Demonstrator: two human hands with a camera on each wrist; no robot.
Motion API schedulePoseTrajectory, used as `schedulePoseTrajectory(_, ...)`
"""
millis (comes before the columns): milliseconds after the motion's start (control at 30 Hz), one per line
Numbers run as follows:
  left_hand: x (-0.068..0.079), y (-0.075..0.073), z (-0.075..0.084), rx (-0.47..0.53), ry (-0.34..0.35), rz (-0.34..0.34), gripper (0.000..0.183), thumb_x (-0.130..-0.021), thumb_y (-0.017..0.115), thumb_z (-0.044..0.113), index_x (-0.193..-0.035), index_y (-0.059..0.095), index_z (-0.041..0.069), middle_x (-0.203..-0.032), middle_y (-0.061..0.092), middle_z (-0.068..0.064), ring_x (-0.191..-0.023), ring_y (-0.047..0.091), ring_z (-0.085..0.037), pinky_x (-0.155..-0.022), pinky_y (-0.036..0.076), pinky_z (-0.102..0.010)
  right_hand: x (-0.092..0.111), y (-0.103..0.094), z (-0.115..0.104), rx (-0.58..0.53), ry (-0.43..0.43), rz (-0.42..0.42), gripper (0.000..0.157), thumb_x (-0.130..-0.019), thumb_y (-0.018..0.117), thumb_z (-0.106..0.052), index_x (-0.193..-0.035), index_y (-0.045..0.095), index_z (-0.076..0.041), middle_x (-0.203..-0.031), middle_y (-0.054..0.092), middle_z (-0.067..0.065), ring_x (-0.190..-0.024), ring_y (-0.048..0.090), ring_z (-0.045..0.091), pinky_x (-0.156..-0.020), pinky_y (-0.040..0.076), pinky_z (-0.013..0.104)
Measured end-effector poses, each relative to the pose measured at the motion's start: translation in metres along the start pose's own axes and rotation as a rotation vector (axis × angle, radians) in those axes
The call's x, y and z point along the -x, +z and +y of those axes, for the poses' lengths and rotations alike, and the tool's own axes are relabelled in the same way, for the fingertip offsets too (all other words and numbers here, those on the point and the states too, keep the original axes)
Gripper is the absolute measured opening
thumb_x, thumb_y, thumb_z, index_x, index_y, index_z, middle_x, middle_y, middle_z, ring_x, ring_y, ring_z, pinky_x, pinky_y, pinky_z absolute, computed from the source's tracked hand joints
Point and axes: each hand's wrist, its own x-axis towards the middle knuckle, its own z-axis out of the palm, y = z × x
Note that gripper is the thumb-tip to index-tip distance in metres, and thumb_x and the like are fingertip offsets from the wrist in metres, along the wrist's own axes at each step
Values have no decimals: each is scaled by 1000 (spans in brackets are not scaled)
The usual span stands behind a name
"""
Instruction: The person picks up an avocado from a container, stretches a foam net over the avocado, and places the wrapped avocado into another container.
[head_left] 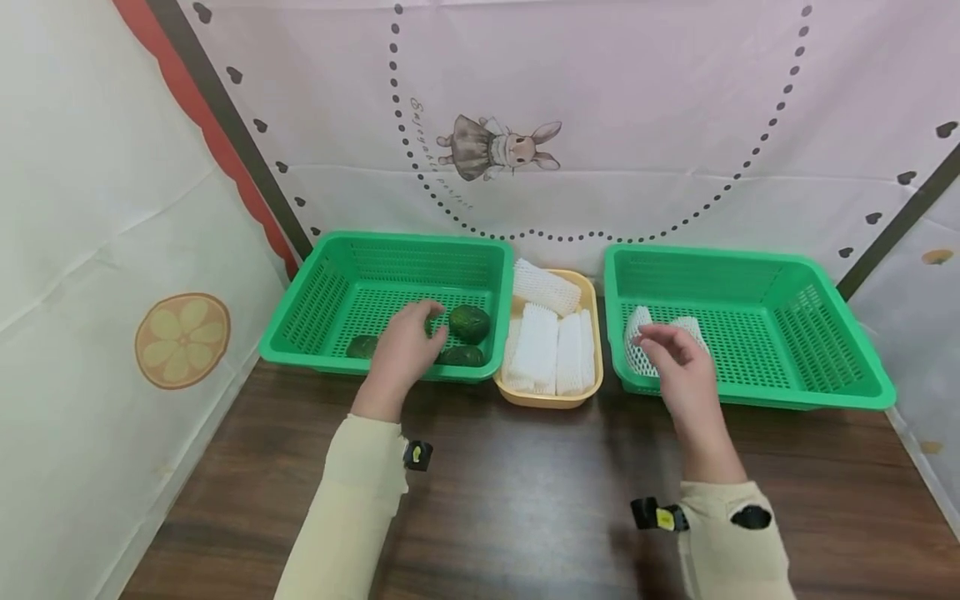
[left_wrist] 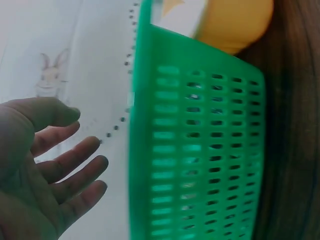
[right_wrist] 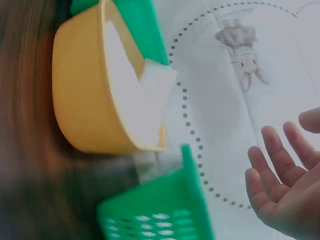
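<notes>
Over a dark wooden desk (head_left: pixel 525 500), the left hand (head_left: pixel 405 346), grip spread, hovers above green fruits (head_left: pixel 469 324) in the left basket (head_left: pixel 420 237). The right hand (head_left: pixel 686 375), grip loosely parted, hovers by white foam nets (head_left: pixel 636 346) in the right basket (head_left: pixel 720 251).

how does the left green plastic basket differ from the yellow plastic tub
The left green plastic basket is larger, with slotted walls; the yellow plastic tub is smaller, with smooth walls. The basket holds dark green rounded fruits; the tub holds white foam-net sleeves. Both stand on the dark wooden table.
</notes>
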Motion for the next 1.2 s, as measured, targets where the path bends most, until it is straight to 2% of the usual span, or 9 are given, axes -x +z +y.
schedulePoseTrajectory(133, -12, 11, -7, 2, -25, -128, 38, -91, 58, 21, -127, 52, 8, -127, 51, -12, -114, 49, -30, -87, 43, -47, 19, 13, 9, -146, 4, 67, 24, -94, 52, -10, -113, 56, 4, -90, 63, -6, -97, 55, 10, -80, 41, 21)
schedulePoseTrajectory(233, -17, 17, -11, 48, -49, -201, 40, -89, 61, 20, -126, 52, 8, -128, 50, -14, -116, 48, -31, -90, 42, -47, 28, 23, 15, -249, -32, 104, 20, -94, 51, -3, -108, 57, 8, -87, 63, -3, -88, 59, 11, -76, 43, 25)
schedulePoseTrajectory(367, -21, 25, -15, 83, -84, -254, 43, -87, 65, 19, -126, 52, 8, -128, 51, -14, -114, 49, -32, -90, 42, -47, 34, 32, 19, -293, -58, 131, 17, -93, 50, -1, -106, 57, 9, -89, 63, 2, -84, 61, 10, -75, 44, 26)
schedulePoseTrajectory(633, -27, 34, -18, 44, -85, -351, 52, -83, 71, 21, -129, 52, 8, -132, 48, -15, -119, 47, -31, -94, 40, -46, 37, 37, 27, -219, -1, 106, 19, -94, 50, -3, -108, 58, 7, -84, 63, -5, -86, 59, 10, -76, 44, 24)
schedulePoseTrajectory(800, -34, 36, -16, 19, -94, -416, 53, -82, 71, 22, -130, 51, 9, -133, 47, -17, -119, 47, -32, -94, 40, -46, 39, 39, 35, -148, 32, 88, 19, -94, 52, -6, -108, 60, 3, -86, 64, 1, -89, 57, 11, -76, 43, 21)
schedulePoseTrajectory(900, -36, 35, -16, 10, -88, -450, 53, -83, 70, 19, -131, 51, 7, -132, 47, -18, -119, 46, -32, -93, 41, -45, 39, 42, 40, -77, 2, 76, 18, -93, 53, -6, -107, 61, 2, -93, 63, 9, -88, 56, 10, -75, 43, 19)
schedulePoseTrajectory(1000, -38, 33, -16, 5, -86, -476, 52, -83, 68, 16, -131, 50, 6, -132, 48, -17, -118, 47, -31, -92, 42, -43, 40, 45, 43, 20, -67, 60, 17, -92, 55, -5, -107, 62, 0, -99, 62, 15, -89, 54, 9, -74, 41, 19)
schedulePoseTrajectory(1100, -38, 32, -16, -19, -93, -488, 52, -84, 68, 18, -131, 51, 6, -131, 49, -16, -114, 49, -28, -91, 42, -42, 41, 48, 44, 88, -119, 38, 17, -91, 55, -4, -107, 62, -2, -101, 62, 14, -92, 52, 10, -75, 40, 20)
schedulePoseTrajectory(1200, -38, 32, -15, -57, -98, -489, 51, -84, 67, 21, -131, 51, 7, -131, 50, -14, -112, 50, -27, -92, 41, -42, 41, 49, 44, 98, -114, 24, 18, -91, 55, -4, -107, 63, -3, -102, 63, 12, -94, 51, 11, -77, 39, 21)
